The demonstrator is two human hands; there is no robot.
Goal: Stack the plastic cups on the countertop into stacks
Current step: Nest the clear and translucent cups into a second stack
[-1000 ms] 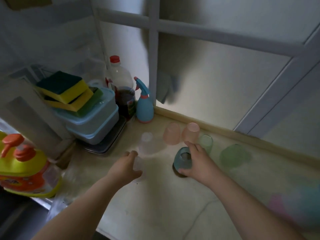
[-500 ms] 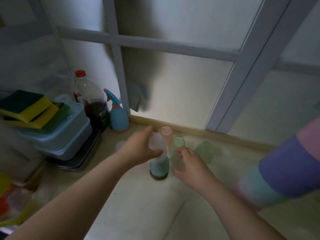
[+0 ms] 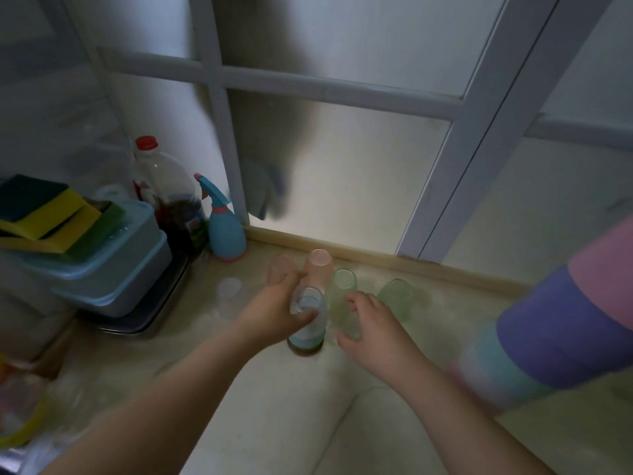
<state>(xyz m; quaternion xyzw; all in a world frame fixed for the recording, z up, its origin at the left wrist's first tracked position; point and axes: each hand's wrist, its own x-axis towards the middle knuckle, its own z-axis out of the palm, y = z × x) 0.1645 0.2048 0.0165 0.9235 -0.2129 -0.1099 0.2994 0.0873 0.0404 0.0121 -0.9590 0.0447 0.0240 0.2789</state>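
Upside-down plastic cups stand near the back of the countertop [image 3: 239, 399]. My left hand [image 3: 274, 313] grips a clear cup [image 3: 307, 303] that sits over a blue cup [image 3: 306, 335]. My right hand [image 3: 373, 329] is around a green cup [image 3: 342, 296] just to the right. Behind them stand two pink cups [image 3: 320, 265] [image 3: 279, 267]. Another green cup [image 3: 397, 296] stands farther right, and a clear cup [image 3: 228, 291] stands to the left.
A tall stack of coloured cups [image 3: 561, 323] looms close at the right. A blue spray bottle [image 3: 224, 231], a red-capped bottle [image 3: 164, 193] and blue tubs [image 3: 113, 269] topped with sponges [image 3: 51, 214] crowd the back left. A frosted window [image 3: 342, 166] backs the counter.
My left hand has pushed the clear cup down over the blue cup. My right hand has closed around the green cup beside it. The view shifted slightly.
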